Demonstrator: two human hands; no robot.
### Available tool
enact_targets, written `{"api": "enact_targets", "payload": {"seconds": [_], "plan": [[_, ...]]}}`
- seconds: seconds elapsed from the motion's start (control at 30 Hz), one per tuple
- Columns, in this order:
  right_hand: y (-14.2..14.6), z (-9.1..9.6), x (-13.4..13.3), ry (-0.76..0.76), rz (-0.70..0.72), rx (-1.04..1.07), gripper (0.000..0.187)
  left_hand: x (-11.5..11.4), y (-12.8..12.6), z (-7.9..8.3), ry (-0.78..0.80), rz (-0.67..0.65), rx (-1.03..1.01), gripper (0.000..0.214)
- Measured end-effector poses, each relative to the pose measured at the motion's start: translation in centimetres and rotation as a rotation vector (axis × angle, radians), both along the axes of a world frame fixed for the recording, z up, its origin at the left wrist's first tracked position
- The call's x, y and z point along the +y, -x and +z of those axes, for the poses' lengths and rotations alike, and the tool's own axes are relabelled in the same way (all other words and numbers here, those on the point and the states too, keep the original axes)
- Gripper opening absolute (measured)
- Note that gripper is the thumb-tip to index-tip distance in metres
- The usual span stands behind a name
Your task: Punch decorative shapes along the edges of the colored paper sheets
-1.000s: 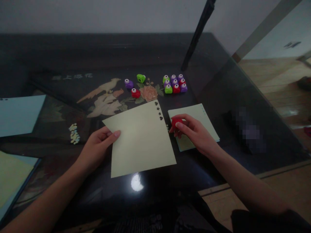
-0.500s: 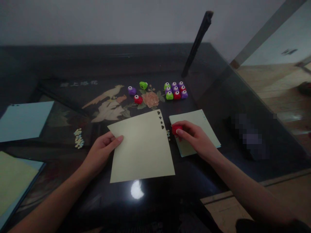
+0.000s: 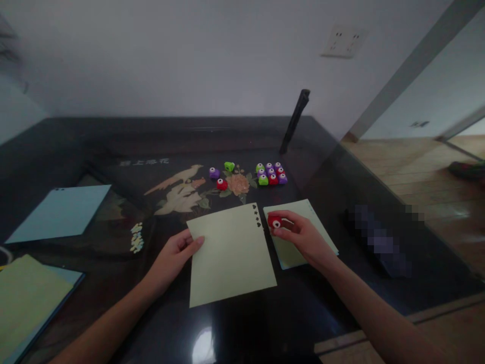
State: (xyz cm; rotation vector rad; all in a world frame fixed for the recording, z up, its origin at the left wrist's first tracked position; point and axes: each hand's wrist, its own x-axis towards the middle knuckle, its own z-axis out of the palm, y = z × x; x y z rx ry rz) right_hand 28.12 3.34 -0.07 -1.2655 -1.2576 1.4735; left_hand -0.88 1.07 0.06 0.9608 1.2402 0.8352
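My left hand pinches the left edge of a pale yellow sheet of paper, thumb on top. Several small dark shapes, hearts among them, are punched along the sheet's upper right edge. In my right hand is a red craft punch, held between thumb and fingers just right of that edge and apart from it. Its white round button with a dark mark faces me. Beneath the right hand lies a stack of pale paper on the dark table.
Several purple, green and red punches stand grouped at the back, with a looser red punch to their left. Paper cut-outs lie left of my hand. Blue paper and yellow paper are at far left. A dark post rises behind.
The red punch has turned in my right hand, so its white button now shows, and it sits off the sheet's edge. The camera view has tilted up. My left hand still holds the sheet.
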Motion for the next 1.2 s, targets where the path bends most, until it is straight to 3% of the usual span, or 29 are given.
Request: {"api": "enact_targets", "payload": {"seconds": [0.2,0.37,0.47,0.53,0.63,0.9,1.2], "plan": [[-0.1,0.7,0.2,-0.02,-0.036,0.018,0.034,-0.1,-0.2,-0.3,-0.02,-0.041,-0.019,0.038],[-0.5,1.3,2.0,-0.144,-0.012,-0.067,0.028,-0.1,0.0,-0.8,-0.045,-0.054,-0.038,0.043],[-0.9,1.0,4.8,-0.322,0.005,-0.265,0.026,-0.2,-0.1,-0.8,-0.044,-0.059,-0.052,0.043],[-1.1,0.3,6.9,-0.533,-0.05,-0.562,0.024,-0.3,-0.1,-0.8,-0.05,-0.064,-0.057,0.044],[-1.1,-1.0,9.6,-0.617,-0.093,-0.679,0.017,-0.3,-0.1,-0.9,-0.061,-0.068,-0.047,0.044],[-0.9,-3.4,11.7,-0.607,-0.065,-0.806,0.014,0.1,0.3,-1.9,-0.082,-0.1,-0.046,0.044],[-0.8,-4.1,11.9,-0.574,-0.066,-0.826,0.018,0.0,0.2,-1.6,-0.096,-0.11,-0.04,0.043]]}}
